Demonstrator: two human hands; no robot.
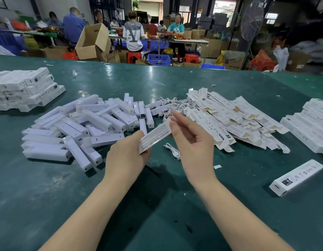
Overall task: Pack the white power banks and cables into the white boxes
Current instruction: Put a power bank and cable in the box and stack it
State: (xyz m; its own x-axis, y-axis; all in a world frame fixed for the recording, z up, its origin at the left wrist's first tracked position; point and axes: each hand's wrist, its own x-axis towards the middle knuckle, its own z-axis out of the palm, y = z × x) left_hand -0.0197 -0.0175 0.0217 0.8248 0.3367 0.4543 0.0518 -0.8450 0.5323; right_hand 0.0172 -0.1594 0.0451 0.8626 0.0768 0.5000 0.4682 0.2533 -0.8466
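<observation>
Between my hands is a flat white box with printed text, held above the green table. My left hand grips its near end. My right hand holds its far end, fingers curled round the edge. A heap of white power banks lies to the left. Flat unfolded boxes are piled to the right, with a tangle of white cables beside them. One loose cable lies on the table under my right hand.
Stacks of closed boxes sit at far left and far right. A single closed box lies near right. Beyond the table edge, people sit at other tables among cartons, stools and crates.
</observation>
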